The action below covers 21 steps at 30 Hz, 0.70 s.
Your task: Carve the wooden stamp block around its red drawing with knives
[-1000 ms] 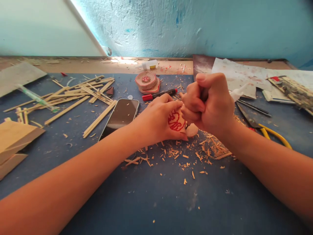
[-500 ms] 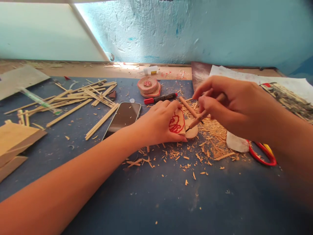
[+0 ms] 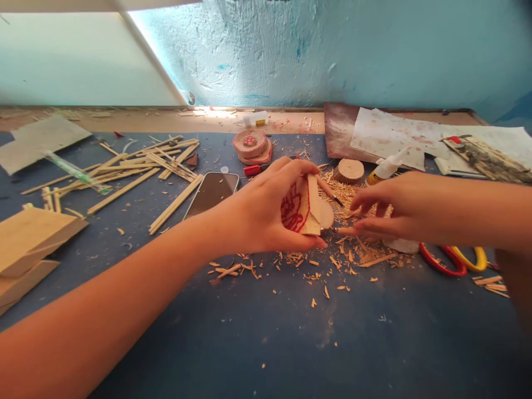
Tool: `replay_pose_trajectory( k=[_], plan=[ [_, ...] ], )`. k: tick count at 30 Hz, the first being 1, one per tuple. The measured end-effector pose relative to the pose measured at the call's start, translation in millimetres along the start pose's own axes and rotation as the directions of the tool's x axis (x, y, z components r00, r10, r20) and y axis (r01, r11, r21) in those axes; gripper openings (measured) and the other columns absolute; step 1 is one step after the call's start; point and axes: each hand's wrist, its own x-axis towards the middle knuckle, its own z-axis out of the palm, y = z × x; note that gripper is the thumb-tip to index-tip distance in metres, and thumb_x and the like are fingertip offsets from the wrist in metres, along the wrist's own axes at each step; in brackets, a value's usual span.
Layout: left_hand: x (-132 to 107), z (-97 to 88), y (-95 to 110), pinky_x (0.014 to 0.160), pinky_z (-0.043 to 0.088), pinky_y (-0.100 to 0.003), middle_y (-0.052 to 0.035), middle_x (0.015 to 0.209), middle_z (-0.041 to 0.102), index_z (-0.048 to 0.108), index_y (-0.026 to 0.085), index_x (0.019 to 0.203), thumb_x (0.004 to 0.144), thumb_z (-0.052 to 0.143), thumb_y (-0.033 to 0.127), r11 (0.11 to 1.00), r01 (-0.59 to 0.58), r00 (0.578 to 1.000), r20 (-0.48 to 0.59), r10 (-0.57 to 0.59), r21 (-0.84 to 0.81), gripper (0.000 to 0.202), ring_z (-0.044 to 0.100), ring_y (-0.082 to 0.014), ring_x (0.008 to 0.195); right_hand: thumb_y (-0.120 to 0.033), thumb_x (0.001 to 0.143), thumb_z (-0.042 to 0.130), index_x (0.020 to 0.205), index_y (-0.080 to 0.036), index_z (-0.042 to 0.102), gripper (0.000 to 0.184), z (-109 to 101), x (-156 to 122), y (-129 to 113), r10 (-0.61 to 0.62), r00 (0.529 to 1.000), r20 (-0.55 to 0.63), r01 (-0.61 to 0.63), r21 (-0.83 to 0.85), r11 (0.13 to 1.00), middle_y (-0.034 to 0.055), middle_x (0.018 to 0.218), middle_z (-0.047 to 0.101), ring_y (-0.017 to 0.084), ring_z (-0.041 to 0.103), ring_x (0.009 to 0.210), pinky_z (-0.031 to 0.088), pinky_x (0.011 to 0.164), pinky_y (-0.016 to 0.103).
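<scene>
Wood blank [image 3: 297,208] with the red outline is pinched on edge in the left hand [image 3: 257,213], just above the shavings [image 3: 357,256]. Right hand [image 3: 386,213] is spread low by a slim carving tool [image 3: 343,230], but an actual grip can't be told. Looks like between-cuts checking, so a firm tool hold is needed next.

Gripped in the left hand [image 3: 266,213] and tilted up off the blue tabletop [image 3: 266,332]: a flat wooden piece [image 3: 306,210] with a red drawing. Just to its right, low over the wood shavings [image 3: 353,257], the right hand [image 3: 386,213], fingers stretched, tips by a thin carving tool [image 3: 338,230]; unclear whether pinched. Behind the left hand, a dark phone [image 3: 211,191], a red marker [image 3: 251,169], scattered wooden sticks [image 3: 141,166]. Behind the right, a small wood slice [image 3: 349,170] and a glue bottle [image 3: 384,168]; beside the wrist, red and yellow tool handles [image 3: 434,260].
</scene>
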Motion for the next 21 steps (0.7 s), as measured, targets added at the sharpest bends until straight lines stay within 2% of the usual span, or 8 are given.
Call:
replay_pose_trajectory(
  k=[1,3,7,9,12,14,17,21],
  plan=[
    [-2.4,0.0,2.0,0.133,0.055,-0.05,-0.0152,0.16,0.071,0.06,0.022,0.16,0.08,0.102,0.043,1.0,0.003,1.0,0.01,-0.003,-0.031,0.092,0.069,-0.0364,0.148,-0.064,0.087,0.088,0.098,-0.033,0.092,0.034,-3.0,9.7,-2.9,0.015,1.0,-0.003,-0.015,-0.038,0.999,0.0048,0.076,0.084,0.027,0.069,0.053,0.048,0.054,0.043],
    [-8.3,2.6,4.0,0.132,0.056,-0.052,-0.0154,0.162,0.072,0.058,0.023,0.162,0.081,0.098,0.04,0.994,0.021,1.0,0.02,-0.019,-0.104,0.092,0.071,-0.0364,0.147,-0.065,0.097,0.078,0.112,-0.032,0.091,0.038,-5.4,31.2,-10.8,0.03,0.999,-0.029,-0.032,-0.084,0.996,0.0078,0.095,0.09,0.03,0.077,0.072,0.055,0.068,0.045],
    [-21.2,12.2,0.1,0.131,0.058,-0.054,-0.0157,0.159,0.074,0.057,0.024,0.158,0.079,0.103,0.045,0.972,0.083,0.996,-0.014,-0.088,-0.219,0.094,0.075,-0.0369,0.143,-0.053,0.104,0.073,0.113,-0.024,0.086,0.033,7.7,66.4,-25.3,0.08,0.984,-0.157,-0.105,-0.16,0.981,0.0159,0.105,0.088,0.035,0.079,0.091,0.054,0.082,0.048],
    [-26.0,15.9,-3.4,0.131,0.058,-0.053,-0.0152,0.157,0.074,0.056,0.024,0.158,0.077,0.107,0.047,0.968,0.086,0.995,-0.025,-0.094,-0.237,0.098,0.076,-0.0361,0.14,-0.049,0.107,0.07,0.116,-0.02,0.084,0.033,17.2,73.9,-27.6,0.096,0.972,-0.215,-0.137,-0.184,0.973,0.0197,0.107,0.086,0.037,0.078,0.097,0.053,0.086,0.049],
    [-29.5,18.9,-7.7,0.123,0.064,-0.049,-0.0133,0.154,0.074,0.052,0.025,0.16,0.077,0.108,0.049,0.965,0.087,0.995,-0.021,-0.095,-0.248,0.103,0.077,-0.0344,0.136,-0.045,0.11,0.066,0.122,-0.016,0.08,0.034,25.5,74.9,-25.4,0.081,0.957,-0.279,-0.14,-0.197,0.97,0.0239,0.116,0.084,0.04,0.078,0.106,0.053,0.09,0.05],
    [-30.1,20.4,-9.6,0.12,0.066,-0.047,-0.0119,0.151,0.075,0.052,0.026,0.16,0.076,0.11,0.049,0.959,0.105,0.994,0.001,-0.109,-0.263,0.105,0.078,-0.0338,0.133,-0.042,0.107,0.071,0.116,-0.019,0.08,0.027,27.1,73.5,-22.7,0.053,0.961,-0.273,-0.109,-0.196,0.974,0.0217,0.114,0.084,0.039,0.077,0.103,0.053,0.089,0.051],
    [-31.3,23.7,-11.5,0.124,0.065,-0.051,-0.0123,0.153,0.074,0.053,0.027,0.159,0.075,0.111,0.05,0.951,0.138,0.99,0.039,-0.132,-0.278,0.104,0.078,-0.0349,0.133,-0.037,0.1,0.077,0.105,-0.024,0.08,0.014,27.2,73.0,-21.0,0.02,0.968,-0.249,-0.066,-0.176,0.982,0.0147,0.101,0.085,0.035,0.075,0.088,0.053,0.082,0.049],
    [-35.4,27.0,-12.1,0.137,0.057,-0.058,-0.0173,0.166,0.066,0.054,0.028,0.171,0.077,0.112,0.056,0.965,0.123,0.992,0.049,-0.115,-0.233,0.114,0.072,-0.0402,0.149,-0.034,0.098,0.078,0.106,-0.025,0.081,0.013,20.6,71.3,-24.9,0.004,0.958,-0.286,-0.035,-0.105,0.994,0.0111,0.094,0.083,0.03,0.069,0.078,0.049,0.074,0.046]
  ],
)
